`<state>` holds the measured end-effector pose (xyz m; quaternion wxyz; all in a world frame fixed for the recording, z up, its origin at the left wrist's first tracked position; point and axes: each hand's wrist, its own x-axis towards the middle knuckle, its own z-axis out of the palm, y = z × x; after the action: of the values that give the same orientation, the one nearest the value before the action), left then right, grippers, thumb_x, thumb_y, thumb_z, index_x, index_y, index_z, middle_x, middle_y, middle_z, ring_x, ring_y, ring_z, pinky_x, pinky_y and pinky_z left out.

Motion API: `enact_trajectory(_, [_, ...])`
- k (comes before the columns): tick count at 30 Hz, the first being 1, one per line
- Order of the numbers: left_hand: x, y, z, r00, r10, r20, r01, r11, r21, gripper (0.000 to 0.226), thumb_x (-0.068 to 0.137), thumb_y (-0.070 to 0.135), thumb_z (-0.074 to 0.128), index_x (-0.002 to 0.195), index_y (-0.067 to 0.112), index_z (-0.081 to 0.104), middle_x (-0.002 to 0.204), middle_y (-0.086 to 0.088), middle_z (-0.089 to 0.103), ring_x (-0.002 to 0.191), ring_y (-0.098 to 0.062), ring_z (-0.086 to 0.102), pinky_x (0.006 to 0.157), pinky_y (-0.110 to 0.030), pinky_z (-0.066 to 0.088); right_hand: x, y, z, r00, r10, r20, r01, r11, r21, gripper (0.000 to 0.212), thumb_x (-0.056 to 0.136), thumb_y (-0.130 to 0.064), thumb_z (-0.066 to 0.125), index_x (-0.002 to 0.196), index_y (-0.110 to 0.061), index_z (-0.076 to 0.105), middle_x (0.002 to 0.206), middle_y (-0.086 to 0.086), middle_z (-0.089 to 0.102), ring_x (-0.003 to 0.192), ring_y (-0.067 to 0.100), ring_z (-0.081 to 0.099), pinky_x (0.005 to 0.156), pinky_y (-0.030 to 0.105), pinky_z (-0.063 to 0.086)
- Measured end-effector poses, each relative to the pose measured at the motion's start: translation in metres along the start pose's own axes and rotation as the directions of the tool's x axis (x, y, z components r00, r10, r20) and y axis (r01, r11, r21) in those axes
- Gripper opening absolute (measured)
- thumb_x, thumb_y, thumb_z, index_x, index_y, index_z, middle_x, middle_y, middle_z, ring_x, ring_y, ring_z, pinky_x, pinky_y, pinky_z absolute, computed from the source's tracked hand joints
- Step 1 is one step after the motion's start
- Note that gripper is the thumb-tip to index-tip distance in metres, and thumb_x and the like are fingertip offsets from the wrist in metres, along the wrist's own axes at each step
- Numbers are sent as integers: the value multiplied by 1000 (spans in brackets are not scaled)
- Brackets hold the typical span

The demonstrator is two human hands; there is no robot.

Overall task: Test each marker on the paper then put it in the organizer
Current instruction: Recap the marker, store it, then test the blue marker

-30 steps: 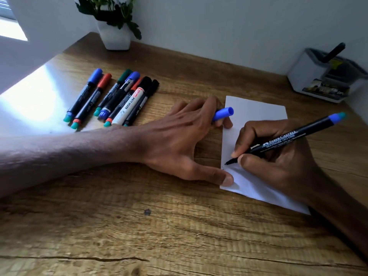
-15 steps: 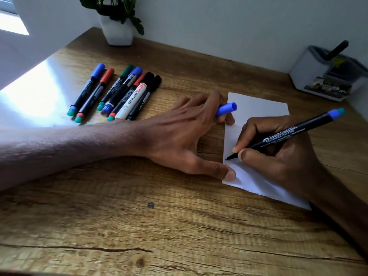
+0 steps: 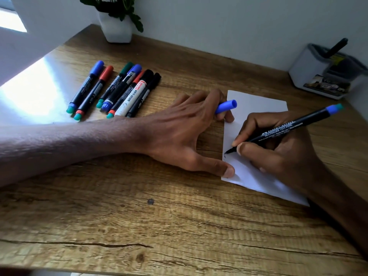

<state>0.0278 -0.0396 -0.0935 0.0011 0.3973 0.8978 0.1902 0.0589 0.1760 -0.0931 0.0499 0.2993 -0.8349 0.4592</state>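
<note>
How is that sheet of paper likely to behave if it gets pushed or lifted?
Likely to slide: the paper lies loose on the smooth table, and the left hand, holding the blue cap, pins its edge by thumb while the right hand writes with the marker. Probably floppy and light if lifted: one thin flat sheet.

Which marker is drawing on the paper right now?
The thin black marker in the right hand, tip on the paper; the left hand holds its blue cap. The other markers lie in a row on the desk.
</note>
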Motion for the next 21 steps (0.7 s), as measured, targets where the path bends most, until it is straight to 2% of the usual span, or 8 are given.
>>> enact_trajectory(2, [0, 0, 0, 1000, 1, -1, -1, 1000, 3, 94, 71, 84, 61, 133, 18, 36, 116, 28, 30, 113, 4, 29, 104, -27, 31, 0, 0, 0, 1000, 4, -9, -4, 1000, 0, 6, 74, 5, 67, 70, 1, 69, 58, -6, 64, 46, 1, 58, 49, 7, 40])
enact_trajectory(6, [1, 0, -1, 1000, 4, 0, -4, 1000, 10, 93, 71, 84, 60, 132, 18, 35, 107, 34, 27, 105, 7, 25, 95, -20, 27, 0, 0, 0, 1000, 4, -23, -4, 1000, 3, 7, 74, 5, 67, 70, 0, 69, 59, -6, 65, 47, 1, 60, 49, 7, 40])
enact_trajectory(9, [1, 0, -1, 1000, -10, -7, 10, 1000, 20, 83, 71, 85, 59, 118, 23, 29, 105, 43, 21, 96, 13, 27, 91, -17, 28, 1, 0, 1, 999, -1, -33, 1, 1000, -4, 8, 75, 6, 67, 70, 0, 69, 60, -11, 66, 47, -1, 61, 50, 5, 40])
enact_trajectory(11, [0, 1, -2, 1000, -14, -13, 14, 1000, 22, 79, 71, 85, 59, 112, 27, 24, 103, 44, 20, 103, 22, 26, 89, -11, 26, 1, 1, 1, 999, 2, -42, -2, 1000, -9, 8, 75, 6, 67, 70, 0, 69, 59, -15, 65, 47, -2, 61, 50, 4, 40])
enact_trajectory(13, [1, 0, -1, 1000, -14, -11, 14, 1000, 16, 83, 72, 85, 60, 118, 24, 29, 105, 39, 26, 96, 15, 26, 93, -17, 28, 1, 2, 1, 999, 6, -50, -7, 1000, -7, 7, 75, 5, 67, 70, 1, 69, 57, -17, 65, 46, -2, 60, 49, 5, 40])
enact_trajectory(15, [1, 0, 0, 1000, -6, -3, 6, 1000, 16, 88, 71, 84, 60, 125, 20, 34, 111, 31, 30, 106, 8, 26, 98, -26, 31, 1, 2, 1, 998, 12, -54, -12, 1000, -3, 6, 76, 5, 67, 71, 2, 69, 57, -18, 65, 47, -3, 60, 49, 5, 40])
enact_trajectory(17, [1, 0, 0, 1000, 0, 2, 0, 1000, 11, 92, 71, 84, 61, 130, 19, 35, 119, 24, 32, 110, 6, 28, 101, -28, 31, 1, 2, 2, 998, 17, -65, -17, 1000, 0, 6, 76, 5, 67, 71, 3, 69, 58, -18, 65, 47, -3, 60, 49, 5, 40])
enact_trajectory(21, [1, 0, 0, 1000, 13, 5, -13, 1000, -1, 93, 72, 83, 62, 133, 18, 35, 121, 23, 33, 112, 4, 28, 104, -27, 31, 2, 3, 2, 997, 22, -80, -22, 1000, -5, 6, 76, 4, 68, 71, 2, 69, 57, -16, 64, 46, -2, 59, 48, 6, 40])
